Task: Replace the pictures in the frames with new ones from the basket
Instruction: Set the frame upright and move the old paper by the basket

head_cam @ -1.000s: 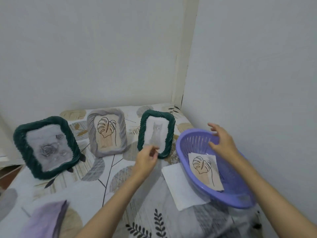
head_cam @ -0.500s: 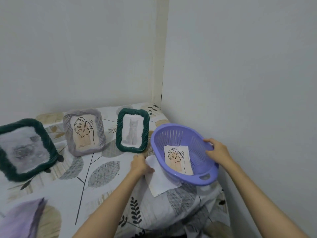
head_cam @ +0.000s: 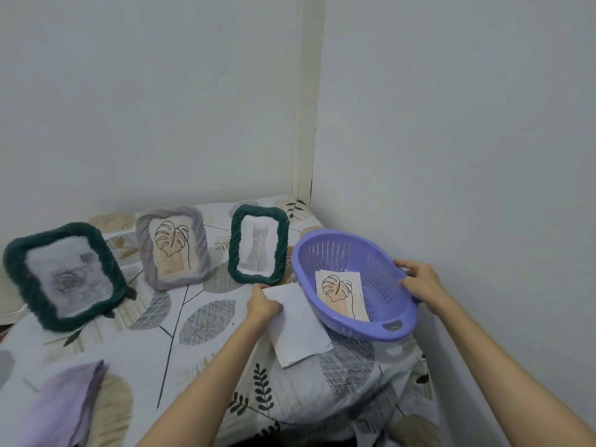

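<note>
Purple basket (head_cam: 348, 321) rim gripped by right hand (head_cam: 419, 282), left hand (head_cam: 263, 304) pinching white paper (head_cam: 298, 327)

A right hand (head_cam: 419, 282) grips a tilted purple basket (head_cam: 380, 329) holding a leaf picture (head_cam: 342, 293); the left hand (head_cam: 262, 303) pinches white paper (head_cam: 300, 333).

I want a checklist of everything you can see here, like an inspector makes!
Surface: bedsheet with leaf print.
Job's things: three frames stand in a row: big green frame, grey frame with a leaf drawing, small green frame with a cat. Purple basket, tilted, holds a leaf picture. White paper lies partly under it.
Clutter: purple cloth.
Hands: left hand holds the paper's edge; right hand grips the basket rim.
Cables: nothing seen.
Surroundings: white walls, corner.
</note>
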